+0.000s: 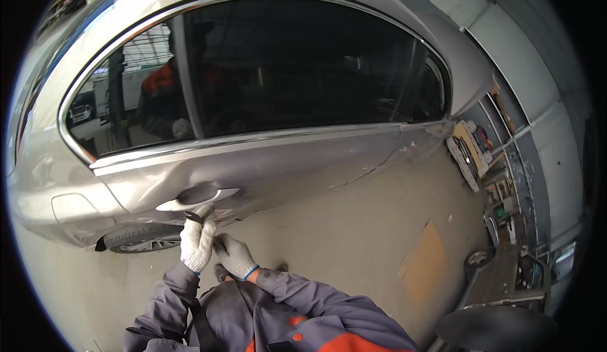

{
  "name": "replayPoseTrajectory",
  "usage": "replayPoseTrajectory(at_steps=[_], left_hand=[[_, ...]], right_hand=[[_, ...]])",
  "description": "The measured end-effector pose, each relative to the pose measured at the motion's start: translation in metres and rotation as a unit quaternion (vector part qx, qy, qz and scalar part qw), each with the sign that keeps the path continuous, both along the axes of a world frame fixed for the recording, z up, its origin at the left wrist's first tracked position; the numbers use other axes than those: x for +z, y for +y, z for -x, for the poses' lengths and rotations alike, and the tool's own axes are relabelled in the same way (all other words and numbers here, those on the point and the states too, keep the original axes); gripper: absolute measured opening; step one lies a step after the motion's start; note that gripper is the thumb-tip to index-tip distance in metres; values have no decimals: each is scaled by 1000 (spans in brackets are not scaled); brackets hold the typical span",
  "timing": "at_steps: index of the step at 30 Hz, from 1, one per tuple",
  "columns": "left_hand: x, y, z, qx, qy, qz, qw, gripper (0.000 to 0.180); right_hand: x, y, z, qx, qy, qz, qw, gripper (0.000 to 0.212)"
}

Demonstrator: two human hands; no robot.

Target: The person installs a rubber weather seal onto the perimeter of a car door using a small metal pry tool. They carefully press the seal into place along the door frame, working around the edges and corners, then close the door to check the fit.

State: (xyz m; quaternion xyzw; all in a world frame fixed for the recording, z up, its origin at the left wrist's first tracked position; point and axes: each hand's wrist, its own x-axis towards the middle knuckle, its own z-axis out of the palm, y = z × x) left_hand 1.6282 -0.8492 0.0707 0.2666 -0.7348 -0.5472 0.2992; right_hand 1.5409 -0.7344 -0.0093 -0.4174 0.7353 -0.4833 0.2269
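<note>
Beside a silver sedan [272,169] on the bare concrete floor [354,238] of a workshop, a person in a grey and orange work jacket [278,317] works at the rear door. Both hands wear white knit gloves. The left hand [197,243] is raised just under the door handle [197,195], its fingers curled around a small dark tool [193,217] whose tip sits at the lower edge of the handle recess. The right hand [234,255] is just beside it, lower and touching the left at the wrist side, fingers folded shut; whether it grips anything of its own cannot be told. The door panel around the handle shows creases and a dent running toward the front. Dark tinted glass [284,67] reflects the worker and the building. A rear wheel [142,238] shows below the body at the left. Along the right wall stand cluttered shelves [484,156], with a brown cardboard sheet [423,263] lying on the floor and a black round stool seat [496,328] at the lower edge. The tool's shape is too small to make out, and the car's roof and tail are cut off by the rim.
</note>
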Motion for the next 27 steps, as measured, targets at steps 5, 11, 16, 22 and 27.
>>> replayPoseTrajectory(at_steps=[5, 11, 16, 22, 27], left_hand=[[30, -67, 60, 90, -153, 466, 867, 83], [-9, -92, 96, 187, -231, 561, 773, 81], [-18, -52, 131, 205, -255, 548, 770, 80], [-12, 1, 228, 224, -295, 559, 741, 78], [-10, 59, 337, 128, -283, 564, 765, 85]], right_hand=[[-11, 67, 99, -186, -54, -20, 981, 36], [-144, 217, 174, -299, 112, -240, 917, 49], [-182, 341, 220, -320, -96, -399, 854, 52], [-209, 402, 339, -257, -104, -484, 830, 56], [-161, 381, 437, -219, -92, -403, 884, 60]])
